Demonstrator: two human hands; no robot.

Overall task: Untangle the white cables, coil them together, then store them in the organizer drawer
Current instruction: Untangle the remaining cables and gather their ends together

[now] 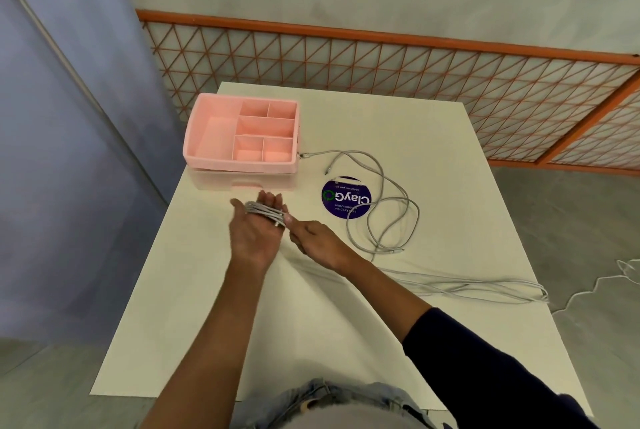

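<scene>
My left hand (254, 231) is held flat above the table with its fingers straight, and several turns of white cable (266, 212) are wound around those fingers. My right hand (313, 238) sits just to the right and pinches the cable strands where they leave the coil. From there the strands run under my right forearm to a long loose bundle (485, 286) that reaches the table's right edge. More white cable (388, 207) lies in loose loops on the table's right half. The pink organizer (242, 132) stands at the far left, its drawer (242, 183) below.
A round purple sticker (346, 198) lies on the white table (277, 324) among the cable loops. An orange wire grid fence (415, 75) runs behind the table. A blue partition (69, 151) stands at the left. Thin wire lies on the floor at the right.
</scene>
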